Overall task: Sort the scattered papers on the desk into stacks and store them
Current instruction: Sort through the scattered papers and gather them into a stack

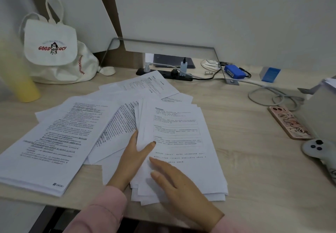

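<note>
Printed white papers lie fanned across the wooden desk (245, 160). A thick stack (49, 141) sits at the left. A loose pile (181, 141) lies in the middle, with more sheets (156, 85) spread behind it. My left hand (134, 158) grips the left edge of the middle pile, thumb on top and fingers under the sheets. My right hand (180, 185) rests flat on the pile's lower part, fingers apart, holding nothing.
A white canvas backpack (54, 50) stands at the back left beside a yellow cup (25, 87). A black power strip (174, 74), cables and a blue box (234, 71) lie at the back. A phone (289, 121), a white controller (320, 150) and a grey box (321, 109) are at the right.
</note>
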